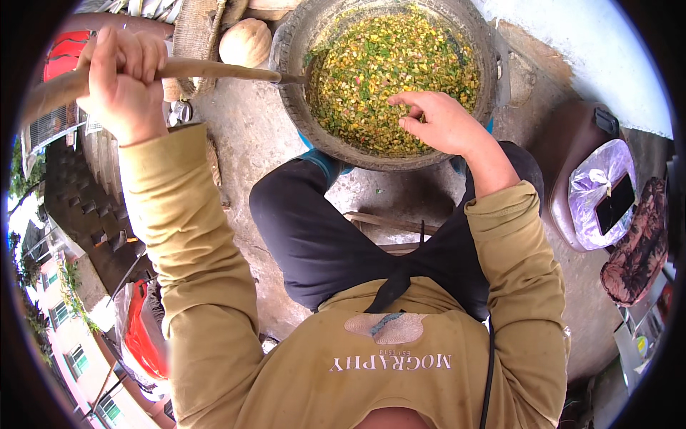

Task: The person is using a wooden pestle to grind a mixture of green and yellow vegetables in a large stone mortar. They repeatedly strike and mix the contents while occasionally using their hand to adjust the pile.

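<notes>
My left hand (126,80) is closed around a long wooden handle (220,69) at the upper left. The handle's metal end reaches over the left rim of a large round basin (380,161), and its blade is partly hidden in the food. Finely chopped yellow and green vegetables (375,80) fill much of the basin, with small reddish bits among them. My right hand (439,120) hovers over or touches the near right part of the chopped mix; contact cannot be told. Its fingers are apart and hold nothing that shows. The basin stands just beyond my knees.
A pale squash (245,43) and a woven basket (195,37) lie left of the basin. On the right, a purple plastic bag (581,187) and a dark phone (615,205) rest on a brown seat (563,134), near a floral cloth item (638,246). Wooden pieces lie between my legs.
</notes>
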`<state>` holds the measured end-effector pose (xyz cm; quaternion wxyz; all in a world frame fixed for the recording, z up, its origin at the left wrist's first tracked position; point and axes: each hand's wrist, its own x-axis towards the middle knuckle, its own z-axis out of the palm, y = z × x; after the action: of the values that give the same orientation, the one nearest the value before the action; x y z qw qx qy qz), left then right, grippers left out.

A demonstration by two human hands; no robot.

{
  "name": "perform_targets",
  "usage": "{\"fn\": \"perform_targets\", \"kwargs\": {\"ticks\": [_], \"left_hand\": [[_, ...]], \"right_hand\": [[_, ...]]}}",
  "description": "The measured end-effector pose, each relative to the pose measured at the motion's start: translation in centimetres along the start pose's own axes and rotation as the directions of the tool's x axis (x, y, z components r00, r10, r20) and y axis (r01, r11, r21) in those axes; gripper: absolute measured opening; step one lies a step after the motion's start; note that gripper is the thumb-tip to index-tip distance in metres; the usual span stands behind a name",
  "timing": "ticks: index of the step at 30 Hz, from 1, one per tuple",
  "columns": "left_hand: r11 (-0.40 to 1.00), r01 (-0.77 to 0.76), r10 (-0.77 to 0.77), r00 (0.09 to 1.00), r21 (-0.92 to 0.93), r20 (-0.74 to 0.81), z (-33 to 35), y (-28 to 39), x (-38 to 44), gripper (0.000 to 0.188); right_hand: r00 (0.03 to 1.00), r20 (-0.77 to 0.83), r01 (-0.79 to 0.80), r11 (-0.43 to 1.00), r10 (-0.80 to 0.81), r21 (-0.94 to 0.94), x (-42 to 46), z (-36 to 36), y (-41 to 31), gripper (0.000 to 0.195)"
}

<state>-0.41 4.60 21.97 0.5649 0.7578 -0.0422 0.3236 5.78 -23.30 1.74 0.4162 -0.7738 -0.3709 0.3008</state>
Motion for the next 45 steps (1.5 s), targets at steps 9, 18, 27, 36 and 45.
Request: {"fn": "perform_targets", "kwargs": {"ticks": [9,18,27,36,45], "left_hand": [[0.991,0.104,-0.110,0.992,-0.088,-0.065,1.8,-5.3,-1.0,0.037],[0.973,0.179,-0.187,0.981,-0.148,-0.043,3.0,-7.3,-6.5,0.032],[1.000,0.003,-0.003,0.980,0.002,-0.201,0.8,4.7,0.9,0.042],[0.976,0.215,-0.215,0.976,0.037,0.023,0.6,-1.8,-3.2,0.040],[0.953,0.242,-0.287,0.913,-0.182,-0.290,-1.7,-7.3,-8.8,0.039]], "right_hand": [[1.000,-0.007,0.009,1.000,-0.009,0.007,-0.3,-0.4,-0.1,0.035],[1.000,0.018,-0.011,1.000,0.010,0.008,0.3,-0.4,-0.7,0.035],[0.997,-0.053,-0.055,0.997,0.052,-0.058,-1.0,-1.2,0.1,0.037],[0.997,-0.071,-0.002,1.000,0.000,-0.026,-0.6,-1.6,0.8,0.035],[0.999,0.010,-0.039,0.999,0.039,0.002,0.0,-1.3,-0.3,0.035]]}}
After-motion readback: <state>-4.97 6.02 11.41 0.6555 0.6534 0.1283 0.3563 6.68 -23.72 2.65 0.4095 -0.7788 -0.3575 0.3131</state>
